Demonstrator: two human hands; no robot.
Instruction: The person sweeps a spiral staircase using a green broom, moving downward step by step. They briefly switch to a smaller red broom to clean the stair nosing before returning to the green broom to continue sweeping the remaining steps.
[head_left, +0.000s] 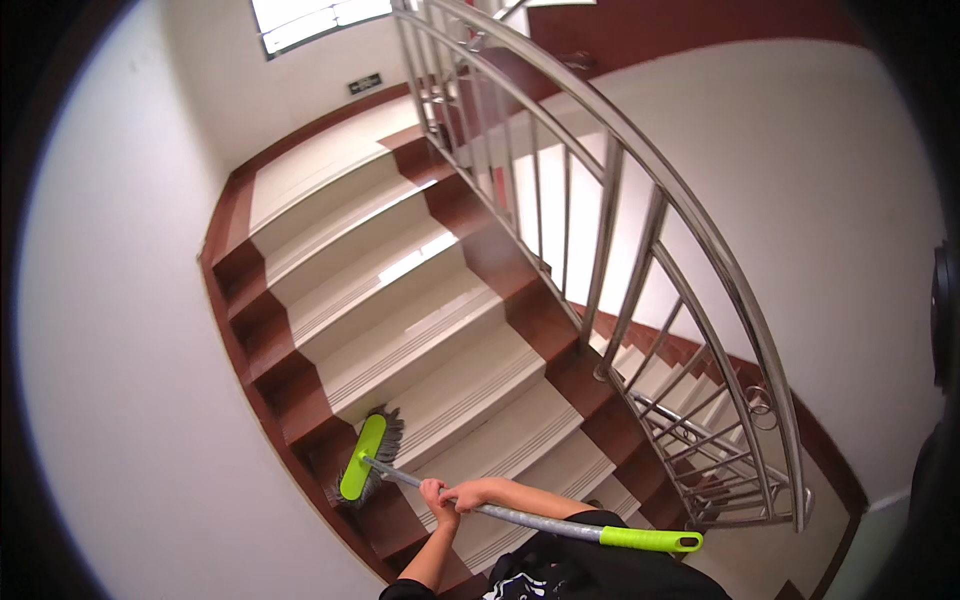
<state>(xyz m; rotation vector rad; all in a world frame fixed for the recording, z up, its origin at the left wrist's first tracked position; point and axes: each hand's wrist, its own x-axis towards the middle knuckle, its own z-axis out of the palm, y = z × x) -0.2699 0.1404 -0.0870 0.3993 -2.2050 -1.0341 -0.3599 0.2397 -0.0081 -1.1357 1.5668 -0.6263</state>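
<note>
Both of my hands hold a push-style broom across the stairs. My left hand (437, 504) wraps the grey broom handle (540, 523) at its lower part. Close beside it, my right hand (469, 495) grips the same stretch. The handle ends at the right in a lime-green grip (649, 538) with a hanging hole, in front of my dark top. At the other end, the lime-green broom head (364, 457) with grey bristles (389, 439) lies over the left end of a step, by the red-brown border. Whether all the bristles touch the step is hard to tell.
Cream stair treads (450, 352) with grooved edges and red-brown ends run up to a landing (330, 176). A white wall (112, 300) bounds the left side. On the right stands a stainless-steel railing (611, 225), with a lower flight (675, 382) beyond it.
</note>
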